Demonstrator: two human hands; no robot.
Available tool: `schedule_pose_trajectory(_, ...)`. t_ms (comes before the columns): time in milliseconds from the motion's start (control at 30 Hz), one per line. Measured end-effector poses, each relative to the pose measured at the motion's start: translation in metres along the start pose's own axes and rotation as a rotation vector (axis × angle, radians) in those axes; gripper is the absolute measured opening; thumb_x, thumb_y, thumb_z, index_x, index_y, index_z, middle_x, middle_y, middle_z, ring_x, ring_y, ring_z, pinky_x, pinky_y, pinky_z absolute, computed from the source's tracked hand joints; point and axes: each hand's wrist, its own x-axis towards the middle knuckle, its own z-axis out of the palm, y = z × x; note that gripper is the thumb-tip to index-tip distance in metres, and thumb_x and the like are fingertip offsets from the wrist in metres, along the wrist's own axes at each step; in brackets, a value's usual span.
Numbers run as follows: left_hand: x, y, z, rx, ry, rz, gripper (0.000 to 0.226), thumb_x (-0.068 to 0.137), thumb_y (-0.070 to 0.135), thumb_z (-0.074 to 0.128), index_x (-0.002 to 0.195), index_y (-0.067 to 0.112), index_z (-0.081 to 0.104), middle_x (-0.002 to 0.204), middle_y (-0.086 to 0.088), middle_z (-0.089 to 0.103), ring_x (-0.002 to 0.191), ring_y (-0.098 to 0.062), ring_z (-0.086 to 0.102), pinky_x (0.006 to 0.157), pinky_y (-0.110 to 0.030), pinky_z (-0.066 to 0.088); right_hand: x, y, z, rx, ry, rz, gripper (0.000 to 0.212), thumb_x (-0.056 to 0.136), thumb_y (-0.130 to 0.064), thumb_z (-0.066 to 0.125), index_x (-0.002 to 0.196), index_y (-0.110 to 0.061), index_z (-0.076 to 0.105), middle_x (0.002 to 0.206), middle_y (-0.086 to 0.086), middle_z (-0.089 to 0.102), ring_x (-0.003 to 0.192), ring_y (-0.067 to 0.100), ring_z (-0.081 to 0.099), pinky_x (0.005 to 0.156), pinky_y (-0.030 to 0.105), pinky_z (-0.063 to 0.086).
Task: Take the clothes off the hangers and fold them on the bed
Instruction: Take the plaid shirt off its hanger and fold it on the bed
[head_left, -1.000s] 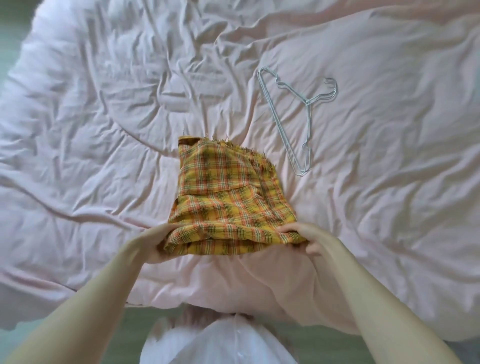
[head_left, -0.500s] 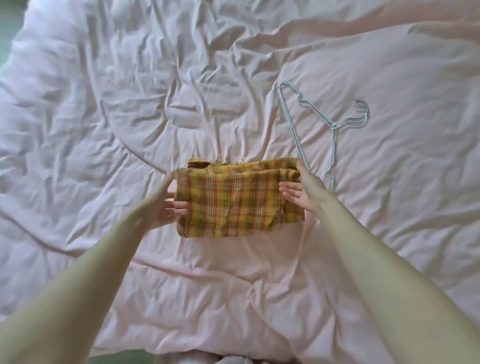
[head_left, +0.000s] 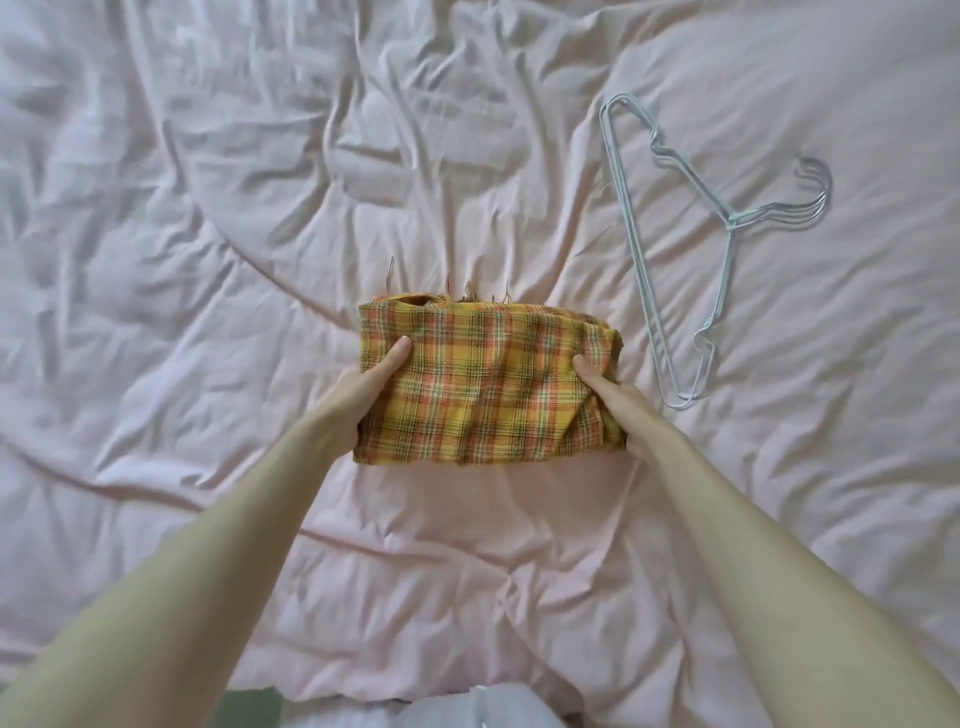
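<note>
While both hands, left hand (head_left: 375, 375) and right hand (head_left: 609, 391), gripped the folded yellow-orange plaid cloth (head_left: 488, 384) by its ends on the wrinkled pink bed sheet (head_left: 208, 260), near pale wire hangers (head_left: 670, 270), folding looked nearly finished; next probably setting it aside

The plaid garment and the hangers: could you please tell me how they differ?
The plaid garment is soft yellow-orange cloth, folded into a block; the hangers are thin pale wire, stacked. The left hand and right hand grip the garment; the hangers lie untouched. Both rest on the bed.
</note>
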Motion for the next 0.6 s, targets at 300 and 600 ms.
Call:
schedule_pose_trajectory(300,-0.084,-0.073,-0.005,-0.085,0.106,0.054,0.047,0.074,0.055,0.066,0.107,0.022,0.062,0.101,-0.009,0.072,0.091,-0.027,0.069,0.078,-0.041,0.055,-0.072,0.05,0.021,0.09,-0.294,0.14,0.041,0.085,-0.025,0.065,0.122,-0.01,0.057,0.108,0.016,0.069,0.099,0.031,0.066,0.089,0.046,0.052)
schedule_pose_trajectory(600,-0.232,-0.196,-0.031,-0.556,0.347,0.119,0.038,0.081,0.048,0.064,0.106,0.02,0.063,0.101,-0.01,0.072,0.095,-0.03,0.067,0.085,-0.043,0.053,-0.173,0.049,0.092,-0.384,-0.44,-0.09,0.043,0.081,-0.032,0.071,0.116,-0.011,0.059,0.108,0.012,0.07,0.099,0.028,0.067,0.092,0.043,0.052)
